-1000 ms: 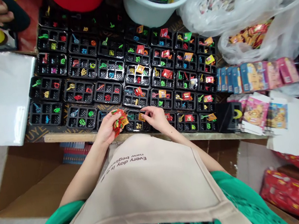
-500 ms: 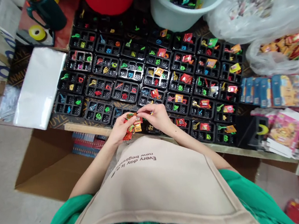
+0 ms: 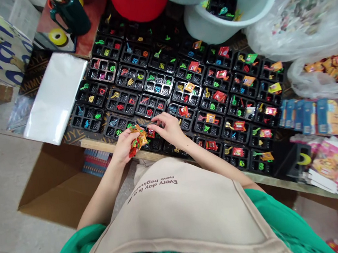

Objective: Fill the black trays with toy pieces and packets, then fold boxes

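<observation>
My left hand point(image 3: 123, 145) is closed around a bunch of small candy packets point(image 3: 139, 137) in orange, red and green wrappers, held above the front edge of the table. My right hand point(image 3: 169, 129) hovers over a black compartment tray point(image 3: 155, 144) just right of the bunch, its thumb and fingers slightly apart. Directly under these fingertips a red packet point(image 3: 150, 133) lies at the tray; whether they touch is unclear. Rows of similar trays point(image 3: 157, 83) hold small coloured plastic pieces, and many on the right also hold a packet.
Behind the trays stand a red tub point(image 3: 138, 3) and a pale bucket point(image 3: 230, 24). To the right are a plastic bag of packets point(image 3: 331, 69) and printed boxes point(image 3: 324, 111). Clear plastic sheets point(image 3: 56, 97) lie left; an open carton point(image 3: 52, 182) sits below.
My hands have moved apart. The left has drawn back leftward with the bunch, and the right has come over the tray, where a red packet now shows. The camera view has shifted slightly.
</observation>
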Motion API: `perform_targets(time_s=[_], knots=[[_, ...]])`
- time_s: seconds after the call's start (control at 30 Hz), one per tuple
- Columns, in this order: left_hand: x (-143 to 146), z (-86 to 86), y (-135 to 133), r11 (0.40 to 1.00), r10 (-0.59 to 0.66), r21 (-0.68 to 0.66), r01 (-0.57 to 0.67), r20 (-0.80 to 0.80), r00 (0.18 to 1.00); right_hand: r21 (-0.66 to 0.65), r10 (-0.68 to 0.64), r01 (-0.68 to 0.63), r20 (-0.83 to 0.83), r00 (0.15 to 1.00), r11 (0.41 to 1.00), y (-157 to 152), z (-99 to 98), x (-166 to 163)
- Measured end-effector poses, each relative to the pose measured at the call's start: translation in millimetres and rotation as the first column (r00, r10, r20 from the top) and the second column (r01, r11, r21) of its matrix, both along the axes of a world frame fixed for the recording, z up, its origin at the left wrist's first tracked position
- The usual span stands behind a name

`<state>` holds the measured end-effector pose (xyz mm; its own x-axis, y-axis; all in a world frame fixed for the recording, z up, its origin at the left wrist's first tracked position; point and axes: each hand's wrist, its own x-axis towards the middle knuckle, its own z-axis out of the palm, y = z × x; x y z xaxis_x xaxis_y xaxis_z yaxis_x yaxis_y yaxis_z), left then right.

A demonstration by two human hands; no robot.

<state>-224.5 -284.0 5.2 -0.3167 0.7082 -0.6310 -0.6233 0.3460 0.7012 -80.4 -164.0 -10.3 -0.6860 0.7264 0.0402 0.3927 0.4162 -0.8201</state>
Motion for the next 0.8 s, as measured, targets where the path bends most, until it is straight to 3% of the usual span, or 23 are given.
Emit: perform_targets(time_s=[0.1, 0.2, 0.33, 0.43, 0.57, 0.67, 0.8], knots=[[10.1, -5.7, 10.5, 0.985, -0.145, 0.085, 0.147, -0.035, 0.989, -0.073, 0.087, -0.096, -0.117, 0.989, 0.993, 4.6, 19.1, 0.3], [14.2, -10.2, 22.2, 0.961, -0.212, 0.166, 0.22, -0.066, 0.975, -0.092, 0.131, -0.147, -0.162, 0.978, 0.985, 12.2, 29.3, 1.7], [9.3, -11.0, 38.4, 0.976, -0.143, 0.167, 0.143, -0.012, 0.99, -0.26, -0.124, 0.069, -0.201, 0.972, 0.963, 38.5, 20.3, -2.3], [3.3, -8.9, 48.8, 0.993, -0.003, 0.12, -0.005, 0.06, 0.998, -0.203, -0.269, 0.241, -0.12, 0.956, 0.949, 66.0, 1.3, -14.5], [-3.6, -4.2, 58.1, 0.992, 0.1, 0.076, -0.105, 0.073, 0.992, 0.032, -0.205, 0.203, 0.105, 0.973, 0.979, 86.2, -16.1, -31.1], [-9.7, -2.1, 65.9, 0.99, 0.108, 0.083, -0.11, 0.029, 0.994, 0.139, -0.196, 0.182, 0.098, 0.976, 0.973, 83.2, -10.1, -33.9], [-17.3, -1.4, 91.4, 0.979, 0.072, 0.195, -0.061, -0.045, 0.996, -0.128, -0.085, 0.066, -0.151, 0.985, 0.99, 75.0, 11.5, -28.9]])
